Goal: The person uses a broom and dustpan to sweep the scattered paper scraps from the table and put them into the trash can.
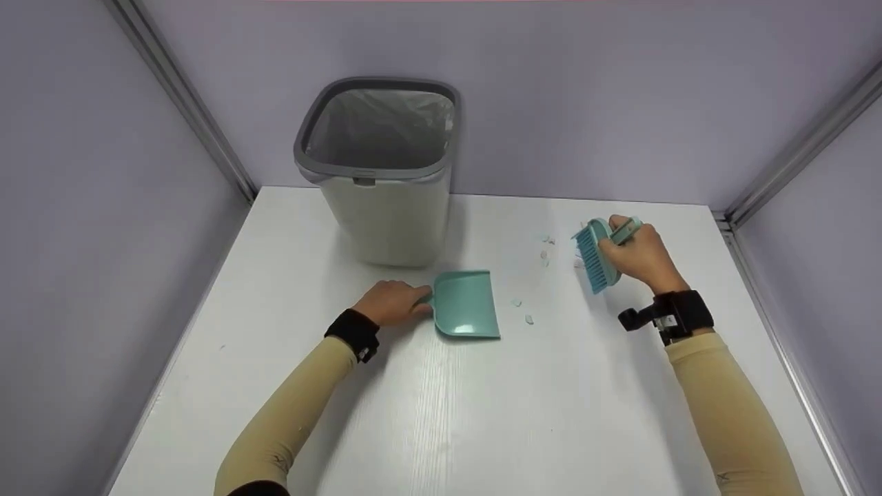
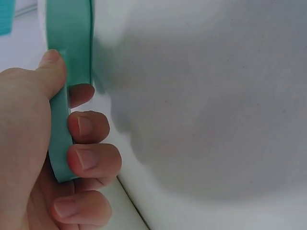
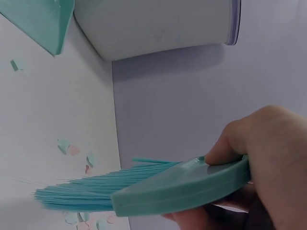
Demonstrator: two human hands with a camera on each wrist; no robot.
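- the landmark here is the grey-rimmed bin [image 1: 382, 172], lined with a clear bag, standing at the back of the white table [image 1: 482, 413].
- the teal dustpan [image 1: 467, 303] lies flat on the table just in front of the bin, its open mouth turned away from the left hand and toward the scraps.
- the left hand [image 1: 391, 302] grips the dustpan's short handle; in the left wrist view the thumb lies on top and the curled fingers [image 2: 88, 127] wrap underneath, a firm closed hold.
- the right hand [image 1: 637, 255] is well to the right of the bin and holds the teal brush [image 1: 596, 256]; its fingers are curled around the brush's back, pinching it between thumb and fingers.
- the bristles [image 3: 81, 194] point down at the table, and from the right wrist view they look at or just above the surface among the scraps; i cannot tell if they press on it.
- small paper scraps [image 1: 546, 256] lie scattered between brush and dustpan, with a couple more [image 1: 529, 319] just beside the pan's mouth.
- judging from this, the step in hand is sweeping the scraps toward the pan.
- to do it well: keep the pan's front lip pressed flat on the table so nothing slides under it.
- draw the brush in short, light strokes toward the pan, since the scraps look light enough to flick away.
- start behind the scraps farthest from the pan.
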